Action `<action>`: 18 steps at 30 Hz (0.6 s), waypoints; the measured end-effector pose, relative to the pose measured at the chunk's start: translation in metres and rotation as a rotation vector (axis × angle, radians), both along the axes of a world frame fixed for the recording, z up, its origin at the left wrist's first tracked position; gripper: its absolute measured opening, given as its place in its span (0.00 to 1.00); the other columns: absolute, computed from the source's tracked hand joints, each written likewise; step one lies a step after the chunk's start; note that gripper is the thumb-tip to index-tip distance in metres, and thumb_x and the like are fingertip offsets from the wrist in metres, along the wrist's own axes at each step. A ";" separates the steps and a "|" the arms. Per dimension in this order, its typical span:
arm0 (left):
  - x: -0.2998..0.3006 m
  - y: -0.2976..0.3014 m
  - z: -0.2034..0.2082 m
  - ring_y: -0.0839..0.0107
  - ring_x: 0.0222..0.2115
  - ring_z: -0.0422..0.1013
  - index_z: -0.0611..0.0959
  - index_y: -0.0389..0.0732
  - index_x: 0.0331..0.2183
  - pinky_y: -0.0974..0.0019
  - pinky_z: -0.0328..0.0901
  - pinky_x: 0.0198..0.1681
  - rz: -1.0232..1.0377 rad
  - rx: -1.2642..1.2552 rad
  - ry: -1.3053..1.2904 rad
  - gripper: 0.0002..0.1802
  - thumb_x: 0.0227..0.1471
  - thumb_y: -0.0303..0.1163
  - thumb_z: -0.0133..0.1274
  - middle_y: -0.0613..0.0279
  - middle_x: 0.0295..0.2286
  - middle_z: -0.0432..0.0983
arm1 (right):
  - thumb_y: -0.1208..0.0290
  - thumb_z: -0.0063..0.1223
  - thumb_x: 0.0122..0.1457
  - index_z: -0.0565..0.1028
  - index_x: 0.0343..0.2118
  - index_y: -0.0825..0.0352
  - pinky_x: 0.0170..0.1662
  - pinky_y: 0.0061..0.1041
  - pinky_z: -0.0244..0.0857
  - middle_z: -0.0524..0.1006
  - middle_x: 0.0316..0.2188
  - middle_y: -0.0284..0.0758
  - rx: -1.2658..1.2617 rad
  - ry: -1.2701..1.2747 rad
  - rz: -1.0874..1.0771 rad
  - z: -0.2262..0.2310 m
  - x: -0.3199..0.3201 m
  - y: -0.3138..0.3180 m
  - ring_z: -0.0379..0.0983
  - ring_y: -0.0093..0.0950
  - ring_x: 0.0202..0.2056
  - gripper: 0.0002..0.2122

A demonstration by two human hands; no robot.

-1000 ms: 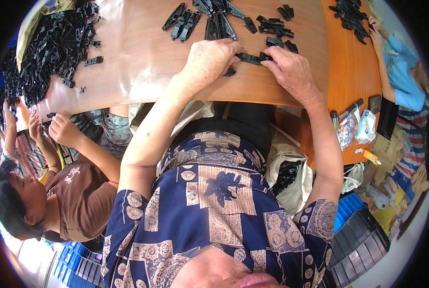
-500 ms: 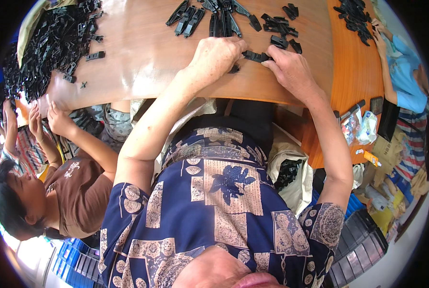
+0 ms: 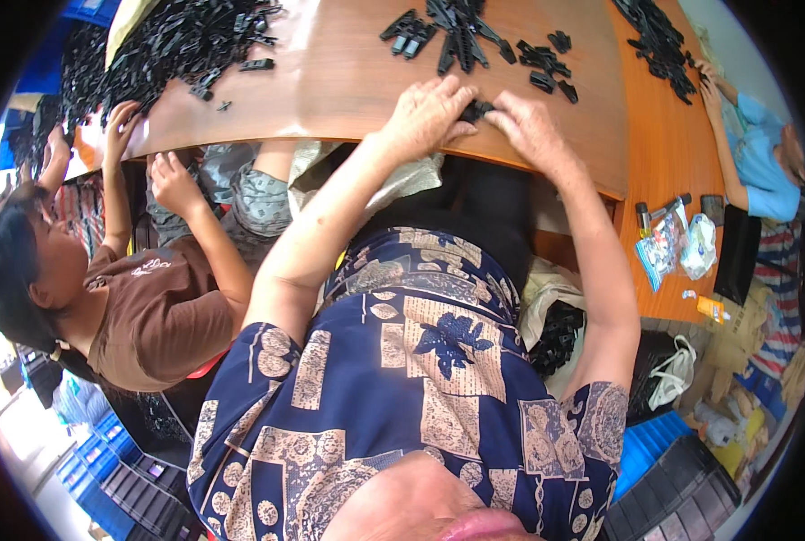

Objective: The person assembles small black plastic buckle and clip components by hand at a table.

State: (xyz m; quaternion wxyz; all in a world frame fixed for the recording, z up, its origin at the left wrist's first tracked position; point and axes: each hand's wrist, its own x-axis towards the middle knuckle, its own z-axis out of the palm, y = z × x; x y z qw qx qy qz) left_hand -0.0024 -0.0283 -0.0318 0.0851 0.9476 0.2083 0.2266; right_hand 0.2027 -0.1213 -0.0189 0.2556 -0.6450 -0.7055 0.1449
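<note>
A small black plastic part [image 3: 476, 111] is held between my two hands just inside the table's near edge. The fingers of my left hand [image 3: 428, 115] close on its left end. My right hand [image 3: 525, 128] pinches the other end between thumb and fingers. Beyond my left hand lies a cluster of long black plastic pieces [image 3: 458, 36], with a few shorter black pieces [image 3: 409, 34] to its left. Several small black pieces [image 3: 543, 63] are scattered past my right hand. My fingers hide much of the held part.
A big heap of black parts [image 3: 182, 54] covers the table's [image 3: 330, 99] far left, near a co-worker in brown [image 3: 164, 311]. Another pile [image 3: 659, 45] lies far right by a person in blue [image 3: 756, 149]. Plastic bags [image 3: 659, 252] lie at right; a sack [image 3: 556, 298] of black parts sits below.
My view has shifted, moving the table's contents rightward. My hands have come closer together around the black part. The co-worker's nearer hand has drawn back from the heap.
</note>
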 end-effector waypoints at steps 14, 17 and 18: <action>-0.150 -0.061 0.008 0.54 0.39 0.76 0.78 0.41 0.49 0.57 0.71 0.42 0.399 -0.260 0.121 0.23 0.52 0.38 0.63 0.54 0.38 0.77 | 0.66 0.60 0.59 0.74 0.38 0.66 0.37 0.39 0.74 0.79 0.34 0.41 -0.009 0.066 0.244 0.002 -0.155 -0.002 0.79 0.43 0.37 0.11; -0.128 -0.049 0.016 0.54 0.36 0.76 0.80 0.42 0.46 0.58 0.71 0.39 0.420 -0.219 0.001 0.20 0.52 0.36 0.64 0.54 0.37 0.76 | 0.66 0.59 0.60 0.76 0.39 0.66 0.36 0.38 0.74 0.78 0.35 0.39 0.063 0.134 0.143 0.010 -0.124 -0.012 0.79 0.41 0.35 0.10; -0.116 -0.040 0.023 0.54 0.36 0.75 0.80 0.42 0.46 0.57 0.71 0.39 0.428 -0.262 -0.035 0.20 0.52 0.35 0.63 0.54 0.37 0.75 | 0.68 0.58 0.61 0.77 0.38 0.65 0.35 0.35 0.74 0.77 0.35 0.39 0.049 0.169 0.101 0.017 -0.108 -0.014 0.79 0.40 0.35 0.07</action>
